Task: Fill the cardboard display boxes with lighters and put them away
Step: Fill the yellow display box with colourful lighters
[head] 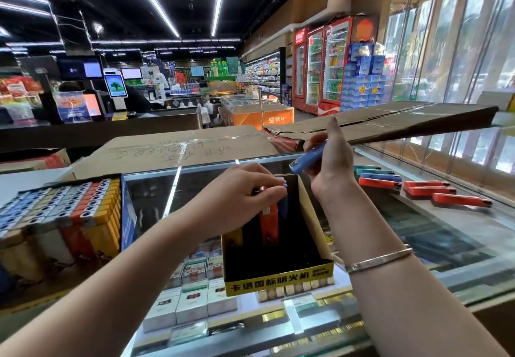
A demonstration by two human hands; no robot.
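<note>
From the head view, a yellow-fronted cardboard display box (278,284) stands on the glass counter (459,217), open at the top and mostly dark inside. Against its far end stand a few lighters: an orange one (269,224), a blue one (283,203) beside it, and a yellow one (234,238) at the left wall. The left hand (245,189) reaches over that far end, its fingers curled down onto the tops of the orange and blue lighters, gripping them. The right hand (328,161) hovers just above the box's far right corner and pinches a light blue lighter (310,156), tilted, metal end pointing down toward the box. A silver bangle (379,260) sits on the right forearm.

To the left, touching the counter's edge, a second display box (126,211) with a blue side is packed full of upright lighters (58,203) in rows of pale blue, grey, orange and yellow; they are too many and too blurred to count.

On the glass to the right lie seven loose lighters: a close group of four (379,178), teal, two blue and one orange, and then three orange ones (446,193) farther right.

Beneath the glass, cigarette packs (192,303) sit in rows. Flattened brown cartons (178,147) lie across the counter's far side.
</note>
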